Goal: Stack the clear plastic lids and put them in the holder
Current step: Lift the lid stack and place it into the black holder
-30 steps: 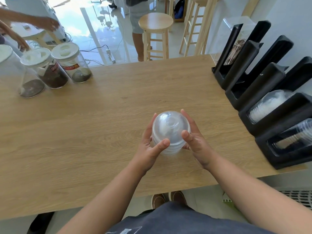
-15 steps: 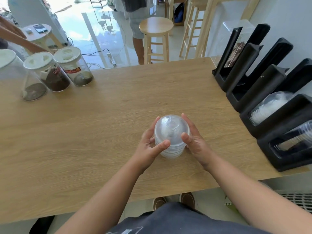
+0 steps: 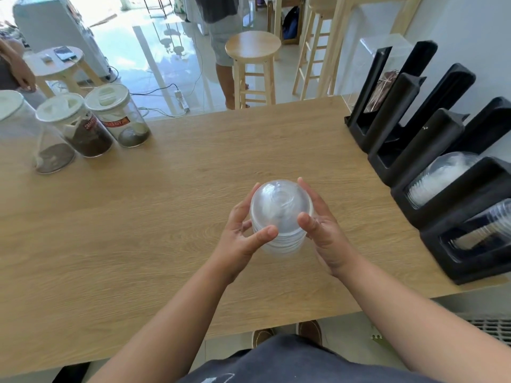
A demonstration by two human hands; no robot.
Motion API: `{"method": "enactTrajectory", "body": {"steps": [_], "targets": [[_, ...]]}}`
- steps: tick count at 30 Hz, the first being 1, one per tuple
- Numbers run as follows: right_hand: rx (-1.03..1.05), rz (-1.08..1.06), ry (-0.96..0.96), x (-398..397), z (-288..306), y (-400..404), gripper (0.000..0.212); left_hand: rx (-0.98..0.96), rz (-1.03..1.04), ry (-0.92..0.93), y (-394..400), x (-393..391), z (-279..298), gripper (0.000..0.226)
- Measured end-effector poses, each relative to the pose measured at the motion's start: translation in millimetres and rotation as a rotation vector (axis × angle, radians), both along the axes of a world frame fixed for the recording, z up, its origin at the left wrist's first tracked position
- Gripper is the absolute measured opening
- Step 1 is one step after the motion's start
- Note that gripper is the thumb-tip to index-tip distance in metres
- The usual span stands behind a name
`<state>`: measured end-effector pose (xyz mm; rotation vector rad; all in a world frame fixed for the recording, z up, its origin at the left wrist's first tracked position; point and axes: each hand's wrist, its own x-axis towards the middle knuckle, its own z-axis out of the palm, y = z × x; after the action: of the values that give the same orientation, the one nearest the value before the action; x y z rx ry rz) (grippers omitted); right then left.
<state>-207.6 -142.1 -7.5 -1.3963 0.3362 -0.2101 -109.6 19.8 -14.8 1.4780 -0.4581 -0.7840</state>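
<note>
At frame center, the left hand and right hand clasp the stack of clear dome lids, fingers curled around its sides, above the wooden table.

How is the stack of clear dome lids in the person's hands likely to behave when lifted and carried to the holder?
The stack of dome lids is thin clear plastic, so probably light and easily dented. Its nested rims look loosely seated, so layers may slide apart if tilted. The left hand and right hand cradle both sides, which suggests the smooth, rounded stack could slip from one hand.
</note>
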Motion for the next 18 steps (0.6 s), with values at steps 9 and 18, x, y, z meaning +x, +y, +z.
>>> {"method": "enactTrajectory", "body": {"steps": [9, 18], "targets": [[-0.059, -0.1, -0.13, -3, 80, -49, 0.103, -0.146, -0.161, -0.067, -69, 17, 80, 0.093], [-0.231, -0.278, -0.213, -43, 161, -129, 0.096, -0.225, -0.348, -0.206, -180, 0, 162, 0.078]]}}
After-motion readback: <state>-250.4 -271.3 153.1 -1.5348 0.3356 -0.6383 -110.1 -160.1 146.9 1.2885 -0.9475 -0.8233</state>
